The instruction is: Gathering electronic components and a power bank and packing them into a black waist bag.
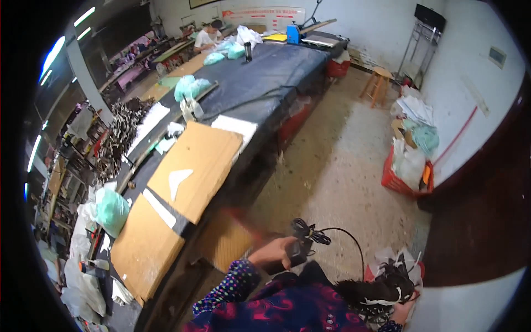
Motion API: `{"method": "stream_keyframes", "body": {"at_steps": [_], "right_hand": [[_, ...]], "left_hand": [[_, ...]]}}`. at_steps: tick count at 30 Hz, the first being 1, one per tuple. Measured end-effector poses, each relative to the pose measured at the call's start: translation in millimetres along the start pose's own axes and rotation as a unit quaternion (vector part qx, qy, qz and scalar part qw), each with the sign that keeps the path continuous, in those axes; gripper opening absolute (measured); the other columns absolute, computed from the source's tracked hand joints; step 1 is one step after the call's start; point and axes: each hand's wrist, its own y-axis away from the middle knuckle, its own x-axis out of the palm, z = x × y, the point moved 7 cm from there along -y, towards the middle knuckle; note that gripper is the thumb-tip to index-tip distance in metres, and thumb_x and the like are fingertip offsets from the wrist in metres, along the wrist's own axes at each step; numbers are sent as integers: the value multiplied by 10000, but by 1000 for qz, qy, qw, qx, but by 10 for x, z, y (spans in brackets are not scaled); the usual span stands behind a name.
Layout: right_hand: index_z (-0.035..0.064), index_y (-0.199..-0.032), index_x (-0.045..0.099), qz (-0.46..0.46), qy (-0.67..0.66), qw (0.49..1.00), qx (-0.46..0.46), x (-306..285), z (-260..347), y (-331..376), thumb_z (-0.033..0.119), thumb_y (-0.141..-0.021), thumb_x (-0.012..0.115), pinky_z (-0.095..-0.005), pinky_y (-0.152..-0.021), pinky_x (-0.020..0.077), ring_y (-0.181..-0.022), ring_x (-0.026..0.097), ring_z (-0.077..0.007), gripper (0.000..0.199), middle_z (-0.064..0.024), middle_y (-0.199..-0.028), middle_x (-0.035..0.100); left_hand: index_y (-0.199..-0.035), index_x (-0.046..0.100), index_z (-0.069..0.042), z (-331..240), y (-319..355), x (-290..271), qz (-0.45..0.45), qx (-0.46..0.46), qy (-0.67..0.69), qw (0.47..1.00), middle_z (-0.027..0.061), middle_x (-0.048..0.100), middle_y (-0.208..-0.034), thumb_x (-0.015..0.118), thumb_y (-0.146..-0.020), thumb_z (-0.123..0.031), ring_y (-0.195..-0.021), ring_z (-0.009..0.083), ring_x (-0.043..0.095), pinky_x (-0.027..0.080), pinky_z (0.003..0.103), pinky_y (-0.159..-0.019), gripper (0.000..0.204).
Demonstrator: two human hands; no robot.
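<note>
My left hand (274,253) comes in at the bottom middle, fingers bent around a dark boxy thing (297,252). What exactly it is does not show. Against it sits a looped black cord (311,231), and a single strand curves from there to the right and down. At the lower right my right hand (406,308) is closed at the edge of a tangled bundle of dark strips (384,285) with some white pieces. The bundle hangs over a pale bag with red parts (418,270). Part of each hand's fingers is hidden.
On my left runs a long dark-topped table (243,83) carrying cardboard sheets (193,166) and green plastic bags (110,210). A red crate (401,180) with bags stands by the right wall. Farther off are a wooden stool (377,86) and a seated person (209,39).
</note>
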Motion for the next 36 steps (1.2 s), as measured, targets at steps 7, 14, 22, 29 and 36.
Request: {"method": "stream_keyframes", "body": {"at_steps": [7,14,22,29,36], "right_hand": [[49,-1275,416,-97,368,923,-53,894,185,-1794,6,-548,796,-313,-912,425,-1031,538,-201,822,-109,-1178,537],[-16,-1334,342,-181,228,956,30,1961,354,-3668,-117,-608,601,-267,-945,377,-1091,488,-215,777,-131,-1256,477],[-7,-1275,405,-20,561,821,-107,3551,700,-5854,-79,-544,682,-261,-925,381,-1056,500,-188,785,-99,-1201,511],[66,-1243,470,112,165,968,150,5772,153,-8442,-68,-548,723,-303,-850,461,-964,559,-172,751,-70,-1108,575],[49,-1123,598,295,-100,901,302,9728,824,-9871,258,-891,503,-425,-942,450,-1006,604,-264,327,-93,-1101,632]], "left_hand": [[-1167,502,10,-672,-2025,-871,12,31,49,998,108,581,-967,705,-418,-93,-966,209,535,445,322,-817,783],[-1113,535,-20,-848,-4192,-1883,1,53,121,991,76,590,-872,715,-455,-84,-841,171,539,433,281,-748,686],[-1168,489,49,-1082,-6167,-3151,-12,16,31,999,185,600,-1032,738,-407,-128,-1036,274,551,445,329,-847,820],[-1122,549,-41,-1251,-7452,-4365,-115,23,78,990,95,612,-969,747,-454,-113,-924,221,566,439,318,-832,700],[-1112,553,-47,-1641,-8024,-5547,-271,-42,104,956,105,612,-1011,757,-416,-155,-964,237,565,440,332,-856,733]]}}
